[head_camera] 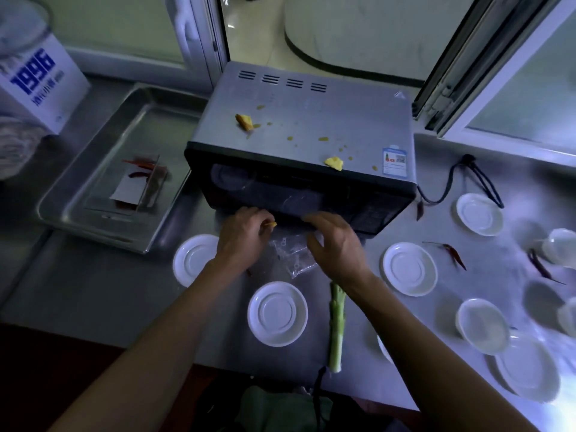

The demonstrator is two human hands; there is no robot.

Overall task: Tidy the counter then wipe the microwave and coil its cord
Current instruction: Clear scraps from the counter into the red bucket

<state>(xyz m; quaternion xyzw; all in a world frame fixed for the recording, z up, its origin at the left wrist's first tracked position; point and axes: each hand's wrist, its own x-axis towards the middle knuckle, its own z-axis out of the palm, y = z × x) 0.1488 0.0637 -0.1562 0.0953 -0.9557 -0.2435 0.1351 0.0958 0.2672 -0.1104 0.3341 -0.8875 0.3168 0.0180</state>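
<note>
Two hands work below the grey metal microwave (308, 126): left hand (241, 235) pinches a small yellow scrap (273, 224), right hand (335, 244) spreads over a clear plastic bag (293, 254); the scrap may slip and fall.

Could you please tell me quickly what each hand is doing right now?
Left hand: pinches a small yellow food scrap in its fingertips.
Right hand: fingers curled over the clear plastic bag; grip cannot be told.

A kitchen — steel counter (93, 294), microwave (305, 135), white saucers (409, 269).
</note>
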